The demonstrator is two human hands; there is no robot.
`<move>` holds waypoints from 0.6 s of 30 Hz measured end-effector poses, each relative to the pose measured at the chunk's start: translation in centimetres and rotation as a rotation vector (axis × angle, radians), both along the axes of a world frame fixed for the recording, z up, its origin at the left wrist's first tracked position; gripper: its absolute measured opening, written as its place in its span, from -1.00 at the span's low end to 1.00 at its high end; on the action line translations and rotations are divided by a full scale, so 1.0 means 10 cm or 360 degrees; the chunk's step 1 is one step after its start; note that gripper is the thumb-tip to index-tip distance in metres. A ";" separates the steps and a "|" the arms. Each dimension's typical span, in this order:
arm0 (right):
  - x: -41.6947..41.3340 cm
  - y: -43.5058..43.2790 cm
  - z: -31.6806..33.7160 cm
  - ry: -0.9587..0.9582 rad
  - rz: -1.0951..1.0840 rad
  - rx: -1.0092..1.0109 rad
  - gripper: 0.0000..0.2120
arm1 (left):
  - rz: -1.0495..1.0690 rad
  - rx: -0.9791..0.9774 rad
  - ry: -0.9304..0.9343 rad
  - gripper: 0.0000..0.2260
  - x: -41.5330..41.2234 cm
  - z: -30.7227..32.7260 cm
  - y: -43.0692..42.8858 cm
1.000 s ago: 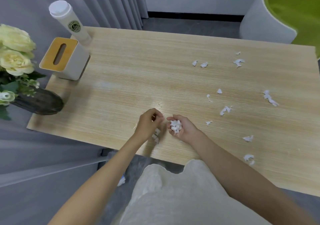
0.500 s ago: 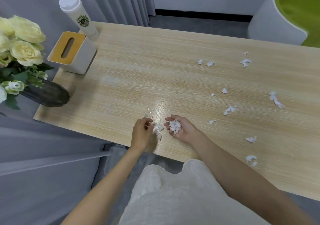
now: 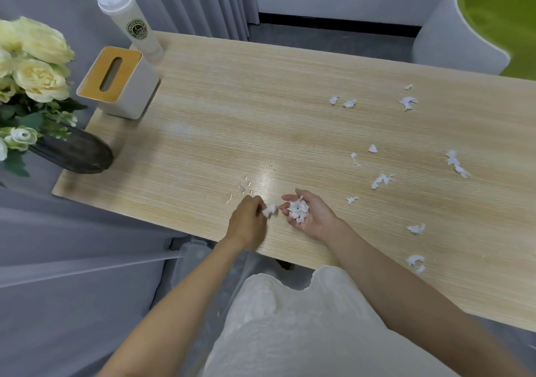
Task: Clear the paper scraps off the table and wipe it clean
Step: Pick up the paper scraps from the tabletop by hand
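One pale wooden table [image 3: 261, 115] fills most of my view; I read it as a clock face, with six at my body. Beyond its far edge, at about one o'clock, stands a grey armchair [image 3: 452, 37] with a green seat. At nine o'clock a bunch of cream roses [image 3: 37, 69] leans in from a dark vase [image 3: 75, 153] at the table's end; I cannot tell whether the vase stands on the wood or beside it. At ten o'clock sits a white tissue box [image 3: 121, 86] with a tan slotted lid. Just behind it, at eleven, is a tall white lidded cup [image 3: 130, 20] bearing a round green logo.

Both my bare arms reach in from six. My left hand [image 3: 246, 223] is low over the near edge, knuckles up, its curled fingertips pinching one crumpled paper scrap [image 3: 270, 210]. My right hand [image 3: 311, 217], at three o'clock of the left and just beside it, is turned palm up and cupped. Its fingers curve loosely round a small heap of scraps [image 3: 298, 210]. The pinched scrap is right at the rim of that palm; I cannot tell whether it touches.

About a dozen loose scraps [image 3: 381, 181] lie scattered on the table from one o'clock round to five, all well apart from the tissue box. One tiny fleck [image 3: 240, 186] sits at twelve o'clock of my left hand.
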State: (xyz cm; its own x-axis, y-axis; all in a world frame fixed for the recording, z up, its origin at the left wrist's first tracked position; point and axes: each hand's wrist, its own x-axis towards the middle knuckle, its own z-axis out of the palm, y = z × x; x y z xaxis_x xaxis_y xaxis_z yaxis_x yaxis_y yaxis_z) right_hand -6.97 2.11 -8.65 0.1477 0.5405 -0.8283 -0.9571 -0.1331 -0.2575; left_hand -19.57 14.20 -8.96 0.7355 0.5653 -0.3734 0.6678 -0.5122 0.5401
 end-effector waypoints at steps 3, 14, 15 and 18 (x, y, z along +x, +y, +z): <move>0.01 -0.05 0.01 0.0002 -0.0052 0.0033 -0.70 | 0.0169 -0.0005 -0.0316 -0.93 0.12 0.22 0.00; 0.07 -0.22 0.12 0.0087 -0.0316 0.0203 -0.71 | -0.0426 0.0067 -0.0398 -0.75 0.56 0.57 -0.47; 0.08 -0.25 0.13 0.0082 -0.0297 0.0218 -0.70 | -0.0223 -0.0097 -0.0454 -0.73 0.55 0.59 -0.45; 0.12 -0.36 0.10 0.0064 -0.0326 0.0202 -0.68 | 0.0088 -0.0265 -0.0416 -0.69 0.46 0.50 -0.34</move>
